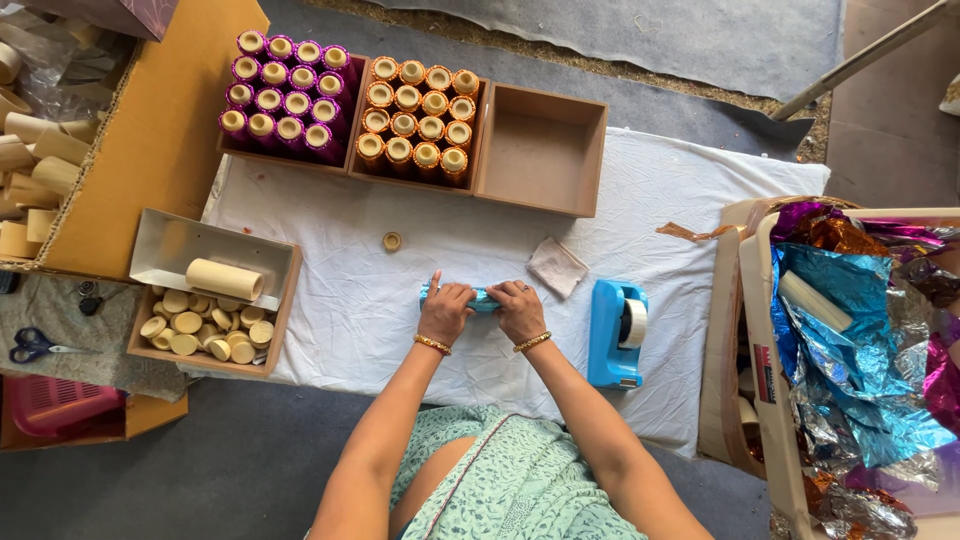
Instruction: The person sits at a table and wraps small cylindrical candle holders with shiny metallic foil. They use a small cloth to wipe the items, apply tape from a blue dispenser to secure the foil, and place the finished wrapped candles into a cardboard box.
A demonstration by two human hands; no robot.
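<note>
1. On the white cloth sheet, centre of the view: a short blue foil-wrapped cylinder, lying flat, long axis running left to right, crosswise to both forearms.
2. Gripped at both ends: left hand curled over the left end, right hand curled over the right end, both closed around the blue cylinder, only a short bare middle showing between them.
3. Equally near to each hand; neither arm ahead of the other.
4. Beyond the hands: a small tan ring-shaped cap lying apart on the sheet, and a small folded grey-white cloth.
5. Just right of the right hand: a blue tape dispenser, near but not touching.
6. Left, well apart: a shallow wooden tray of plain cream tubes.
7. Far edge: three brown wooden boxes, one of purple foil tubes, one of orange foil tubes, one bare.
</note>
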